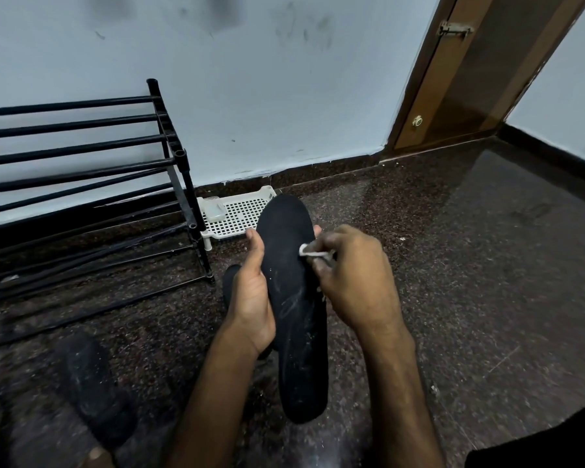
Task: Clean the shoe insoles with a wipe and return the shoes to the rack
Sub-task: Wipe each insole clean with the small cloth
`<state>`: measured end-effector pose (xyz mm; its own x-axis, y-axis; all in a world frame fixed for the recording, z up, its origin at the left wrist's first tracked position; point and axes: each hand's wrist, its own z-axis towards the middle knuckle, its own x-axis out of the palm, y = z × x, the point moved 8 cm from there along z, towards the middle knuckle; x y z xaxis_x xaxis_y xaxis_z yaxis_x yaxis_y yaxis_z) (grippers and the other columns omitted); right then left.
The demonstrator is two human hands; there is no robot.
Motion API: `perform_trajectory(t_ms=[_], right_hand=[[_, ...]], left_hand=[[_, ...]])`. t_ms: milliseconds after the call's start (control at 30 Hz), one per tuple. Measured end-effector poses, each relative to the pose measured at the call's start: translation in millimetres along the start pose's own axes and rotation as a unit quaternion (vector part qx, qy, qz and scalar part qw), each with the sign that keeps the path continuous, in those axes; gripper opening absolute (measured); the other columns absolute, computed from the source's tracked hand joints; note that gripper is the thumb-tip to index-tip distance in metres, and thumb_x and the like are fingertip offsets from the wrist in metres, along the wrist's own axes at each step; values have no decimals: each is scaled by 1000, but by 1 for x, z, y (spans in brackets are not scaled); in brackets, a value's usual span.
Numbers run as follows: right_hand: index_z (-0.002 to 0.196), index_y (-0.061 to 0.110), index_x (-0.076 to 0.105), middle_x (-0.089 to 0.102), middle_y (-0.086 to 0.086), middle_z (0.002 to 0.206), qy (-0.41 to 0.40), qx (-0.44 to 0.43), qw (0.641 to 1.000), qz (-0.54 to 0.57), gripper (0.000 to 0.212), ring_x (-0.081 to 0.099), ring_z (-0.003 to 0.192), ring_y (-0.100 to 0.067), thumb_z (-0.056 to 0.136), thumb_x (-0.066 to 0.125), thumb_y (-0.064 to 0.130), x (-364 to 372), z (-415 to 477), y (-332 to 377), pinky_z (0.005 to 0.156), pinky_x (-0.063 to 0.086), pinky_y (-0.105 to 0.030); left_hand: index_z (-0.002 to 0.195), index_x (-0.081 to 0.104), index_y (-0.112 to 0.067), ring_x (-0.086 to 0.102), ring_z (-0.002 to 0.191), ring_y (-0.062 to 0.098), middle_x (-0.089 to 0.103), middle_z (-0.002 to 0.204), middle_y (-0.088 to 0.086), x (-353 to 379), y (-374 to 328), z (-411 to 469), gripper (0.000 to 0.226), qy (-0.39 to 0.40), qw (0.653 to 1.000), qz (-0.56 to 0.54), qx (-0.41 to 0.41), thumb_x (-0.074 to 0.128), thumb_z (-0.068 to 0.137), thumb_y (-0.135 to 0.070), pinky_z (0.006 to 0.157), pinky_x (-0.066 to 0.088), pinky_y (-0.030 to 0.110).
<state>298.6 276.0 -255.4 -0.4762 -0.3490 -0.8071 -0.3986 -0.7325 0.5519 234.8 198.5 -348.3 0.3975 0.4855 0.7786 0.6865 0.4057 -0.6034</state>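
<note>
The left hand (250, 298) grips the black insole (294, 315) along its left edge. Its thumb lies across the top face and its fingers curl round behind, with one fingertip showing past the far edge. The right hand (352, 282) has its fingers bunched tight, pinching a small crumpled white wipe (313, 252) and pressing it onto the insole's right side, in the toe half.

The insole is held in the air above the dark speckled floor (453, 265), to the right of the black shoe rack (189, 201) and nearer the camera than the rack's end post. Its toe points away towards the wall and its heel points towards the person. It is long and matt black, with pale streaks and smears across the middle and down to the heel.

A dark shoe (231, 282), mostly hidden by the left hand, sits on the floor just right of the rack's front foot. A white mesh tray (237, 211) stands on the floor against the rack's right end, by the wall, with a small clear box (214, 209) in it. In front of the rack lies a dark, blurred shoe-like shape (92, 383).
</note>
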Motion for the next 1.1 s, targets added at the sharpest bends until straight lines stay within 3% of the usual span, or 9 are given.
perform_trajectory(t_ms=[100, 233, 400, 533, 667, 833, 967, 1033, 1100], right_hand=[[95, 31, 74, 67, 16, 102, 56, -2, 998, -11, 8, 65, 88, -8, 87, 72, 33, 11, -3, 1, 81, 55, -33], [101, 25, 74, 64, 11, 103, -54, 24, 998, -19, 12, 63, 87, -10, 91, 68, 23, -4, 0, -1, 81, 54, -31], [94, 31, 74, 68, 16, 102, 38, 28, 999, -3, 8, 66, 88, -8, 87, 71, 34, 13, -3, -2, 78, 52, -28], [101, 27, 73, 65, 12, 103, -49, 54, 997, -25, 12, 65, 89, -12, 90, 68, 27, -2, -1, -7, 80, 53, -31], [91, 31, 74, 69, 14, 98, 59, 34, 998, -5, 6, 66, 88, -11, 86, 72, 33, 15, -2, -5, 81, 55, -34], [100, 24, 74, 66, 9, 102, -47, 27, 998, -38, 11, 66, 87, -14, 90, 68, 25, -4, 7, -7, 81, 56, -37], [85, 29, 74, 70, 13, 90, 91, 12, 996, 8, 4, 66, 83, -9, 84, 75, 32, 20, 1, -9, 80, 56, -36], [91, 29, 74, 70, 12, 95, 44, 25, 999, -10, 7, 67, 85, -12, 87, 72, 35, 14, 1, -12, 80, 56, -36], [97, 26, 74, 67, 11, 101, -33, 31, 999, -8, 10, 66, 87, -13, 89, 70, 29, 3, 3, -14, 81, 56, -37]], left_hand=[[124, 68, -5, 64, 117, 28, 64, 130, 16, -5, -2, -1, 85, -11, 1000, -6, -3, 26, 94, -72, 98, 53, 41], [103, 79, -10, 71, 101, 20, 73, 113, 11, 1, 1, -2, 79, -8, 1000, 15, -3, 23, 98, -66, 81, 60, 31], [135, 58, -4, 61, 123, 26, 61, 135, 16, -7, 2, 1, 83, -20, 1000, -1, -4, 24, 97, -69, 95, 55, 38], [131, 62, -4, 61, 122, 26, 62, 134, 16, -4, 1, 2, 81, -13, 1000, -3, 1, 25, 98, -67, 96, 54, 37], [129, 64, -5, 64, 118, 27, 63, 131, 17, -10, 3, 0, 83, -25, 1000, 10, -15, 25, 96, -71, 94, 55, 40], [113, 73, -9, 72, 93, 25, 72, 110, 15, -11, 5, 1, 73, -34, 999, 35, -19, 32, 96, -68, 79, 60, 36], [121, 69, -8, 69, 106, 27, 68, 123, 16, -11, 5, 0, 80, -37, 999, 25, -28, 27, 95, -71, 85, 57, 40], [119, 72, -9, 67, 113, 26, 67, 126, 14, -10, 4, -1, 80, -36, 999, 21, -24, 25, 96, -70, 92, 54, 41], [110, 76, -11, 70, 105, 24, 71, 119, 13, -7, 5, -1, 76, -31, 999, 20, -22, 26, 97, -67, 85, 58, 36]])
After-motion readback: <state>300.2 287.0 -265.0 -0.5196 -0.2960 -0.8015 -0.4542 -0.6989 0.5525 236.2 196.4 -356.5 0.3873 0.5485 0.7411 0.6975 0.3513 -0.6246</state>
